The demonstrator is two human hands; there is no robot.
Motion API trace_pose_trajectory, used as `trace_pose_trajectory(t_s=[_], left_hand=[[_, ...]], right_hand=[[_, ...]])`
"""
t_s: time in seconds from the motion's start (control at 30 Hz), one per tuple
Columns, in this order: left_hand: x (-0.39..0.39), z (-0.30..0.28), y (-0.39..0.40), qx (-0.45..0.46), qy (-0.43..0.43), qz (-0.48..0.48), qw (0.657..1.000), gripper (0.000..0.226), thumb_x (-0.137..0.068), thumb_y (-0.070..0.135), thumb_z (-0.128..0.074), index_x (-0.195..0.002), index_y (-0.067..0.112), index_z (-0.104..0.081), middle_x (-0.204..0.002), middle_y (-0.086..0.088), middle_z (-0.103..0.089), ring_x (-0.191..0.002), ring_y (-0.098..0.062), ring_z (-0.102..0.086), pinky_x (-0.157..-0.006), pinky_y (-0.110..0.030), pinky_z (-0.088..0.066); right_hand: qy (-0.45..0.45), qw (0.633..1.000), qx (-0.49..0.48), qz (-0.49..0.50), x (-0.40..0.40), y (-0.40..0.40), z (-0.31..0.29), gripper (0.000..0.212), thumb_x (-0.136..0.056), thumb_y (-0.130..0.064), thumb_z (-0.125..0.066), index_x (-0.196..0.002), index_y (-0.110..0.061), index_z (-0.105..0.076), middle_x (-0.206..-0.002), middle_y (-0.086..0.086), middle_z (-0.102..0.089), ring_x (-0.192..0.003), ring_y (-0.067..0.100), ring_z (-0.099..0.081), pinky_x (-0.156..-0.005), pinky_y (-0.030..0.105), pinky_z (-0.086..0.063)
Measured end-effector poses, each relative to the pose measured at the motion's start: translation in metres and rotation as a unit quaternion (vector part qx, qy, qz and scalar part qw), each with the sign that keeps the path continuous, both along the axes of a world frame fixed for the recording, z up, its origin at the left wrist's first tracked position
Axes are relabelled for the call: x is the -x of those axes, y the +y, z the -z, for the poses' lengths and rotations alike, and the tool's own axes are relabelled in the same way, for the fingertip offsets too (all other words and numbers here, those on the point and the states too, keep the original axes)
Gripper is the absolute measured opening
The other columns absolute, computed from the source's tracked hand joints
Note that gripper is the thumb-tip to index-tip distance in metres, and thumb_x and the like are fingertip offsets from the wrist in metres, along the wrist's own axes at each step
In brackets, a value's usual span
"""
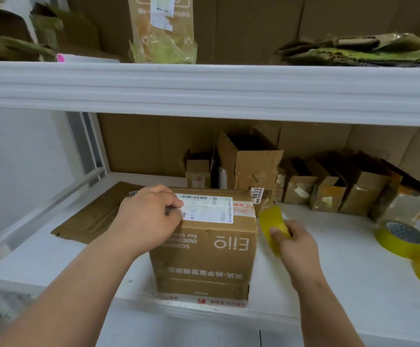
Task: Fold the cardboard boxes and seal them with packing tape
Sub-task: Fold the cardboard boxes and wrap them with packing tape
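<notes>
A brown cardboard box with a white shipping label on top stands on the white shelf, close to its front edge. My left hand rests on the box's top left corner with its fingers curled down against the label's left end. What those fingers pinch, if anything, is too small to tell. My right hand grips a yellow tape roll just to the right of the box, near its top right corner.
Two more yellow tape rolls lie at the shelf's right end. A flattened carton lies left of the box. Several open small cartons stand along the back. An upper shelf beam overhangs the work area.
</notes>
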State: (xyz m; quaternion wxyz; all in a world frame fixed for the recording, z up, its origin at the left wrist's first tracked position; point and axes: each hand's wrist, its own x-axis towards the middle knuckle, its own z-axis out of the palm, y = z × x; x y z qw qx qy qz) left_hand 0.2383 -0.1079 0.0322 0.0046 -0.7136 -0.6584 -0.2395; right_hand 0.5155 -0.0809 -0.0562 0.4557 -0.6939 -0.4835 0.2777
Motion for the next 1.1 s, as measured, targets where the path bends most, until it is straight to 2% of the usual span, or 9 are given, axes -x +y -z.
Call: trace_pose_trajectory(t_s=[0.1,0.27,0.37,0.47,0.57,0.67,0.77,0.97,1.1], left_hand=[[0.002,-0.005,0.001,0.014,0.014,0.005,1.000,0.026,-0.096,0.034,-0.055,-0.117,0.036,-0.069,-0.108,0.029,-0.047,-0.103,0.002,-0.042,-0.100,-0.037,-0.045],[-0.005,-0.006,0.002,-0.003,0.013,0.025,1.000,0.026,-0.095,0.031,-0.058,-0.119,0.028,-0.070,-0.110,0.022,-0.051,-0.103,0.000,-0.045,-0.097,-0.024,-0.045],[-0.005,-0.009,-0.002,0.009,-0.025,0.036,0.999,0.026,-0.095,0.033,-0.060,-0.120,0.029,-0.067,-0.116,0.016,-0.054,-0.105,-0.004,-0.052,-0.089,-0.016,-0.043],[0.000,-0.010,-0.005,0.000,-0.037,0.041,0.998,0.024,-0.092,0.039,-0.064,-0.116,0.038,-0.061,-0.108,0.018,-0.058,-0.100,-0.004,-0.057,-0.082,-0.022,-0.047],[0.011,-0.008,-0.008,0.027,-0.134,0.080,0.987,0.031,-0.091,0.040,-0.066,-0.115,0.043,-0.047,-0.103,0.028,-0.060,-0.095,0.008,-0.059,-0.078,-0.014,-0.045],[0.025,-0.007,-0.014,0.085,-0.339,0.164,0.922,0.044,-0.088,0.028,-0.071,-0.112,0.050,-0.042,-0.116,0.019,-0.063,-0.106,0.012,-0.057,-0.093,-0.018,-0.049],[0.031,-0.006,-0.020,0.102,-0.416,0.210,0.879,0.043,-0.084,0.030,-0.074,-0.113,0.049,-0.048,-0.119,0.013,-0.064,-0.112,0.004,-0.059,-0.095,-0.020,-0.050],[0.029,-0.002,-0.021,0.042,-0.417,0.125,0.899,0.011,-0.096,0.027,-0.063,-0.087,0.034,-0.064,-0.096,0.006,-0.071,-0.093,-0.013,-0.066,-0.088,-0.039,-0.055],[0.028,0.001,-0.018,0.007,-0.400,0.080,0.913,0.012,-0.095,0.026,-0.064,-0.083,0.026,-0.068,-0.106,0.013,-0.064,-0.095,-0.005,-0.061,-0.087,-0.030,-0.051]], right_hand=[[0.075,0.990,-0.111,-0.041,0.003,-0.013,-0.036,0.028,-0.094,-0.027,-0.064,-0.122,-0.024,-0.062,-0.110,0.000,-0.068,-0.096,0.017,-0.062,-0.080,0.034,-0.048],[0.005,0.967,-0.209,-0.144,0.021,-0.037,-0.087,0.023,-0.091,-0.027,-0.067,-0.104,-0.043,-0.060,-0.105,-0.019,-0.063,-0.096,-0.004,-0.058,-0.073,0.018,-0.043],[-0.093,0.950,-0.218,-0.204,0.042,-0.049,-0.102,0.024,-0.089,-0.027,-0.068,-0.097,-0.046,-0.056,-0.106,-0.020,-0.061,-0.102,0.002,-0.055,-0.088,0.031,-0.047],[-0.211,0.925,-0.235,-0.212,0.061,-0.052,-0.104,0.030,-0.089,-0.030,-0.069,-0.105,-0.047,-0.050,-0.104,-0.034,-0.048,-0.107,-0.006,-0.034,-0.113,0.038,-0.022],[-0.274,0.904,-0.239,-0.227,0.075,-0.052,-0.103,0.025,-0.091,-0.036,-0.064,-0.114,-0.043,-0.057,-0.103,-0.035,-0.044,-0.109,-0.006,-0.035,-0.116,0.032,-0.003],[-0.314,0.889,-0.235,-0.237,0.086,-0.052,-0.102,0.032,-0.091,-0.041,-0.060,-0.123,-0.038,-0.060,-0.110,-0.029,-0.046,-0.118,-0.001,-0.037,-0.116,0.033,0.002],[-0.329,0.881,-0.242,-0.238,0.096,-0.051,-0.103,0.029,-0.091,-0.037,-0.064,-0.120,-0.038,-0.061,-0.107,-0.029,-0.047,-0.120,0.003,-0.040,-0.116,0.039,0.000],[-0.361,0.867,-0.242,-0.243,0.108,-0.048,-0.103,0.031,-0.092,-0.040,-0.061,-0.123,-0.040,-0.059,-0.118,-0.023,-0.059,-0.122,0.005,-0.041,-0.117,0.044,-0.001],[-0.358,0.869,-0.230,-0.254,0.108,-0.045,-0.107,0.034,-0.091,-0.043,-0.062,-0.124,-0.039,-0.059,-0.120,-0.021,-0.056,-0.124,0.005,-0.040,-0.116,0.039,-0.003]])
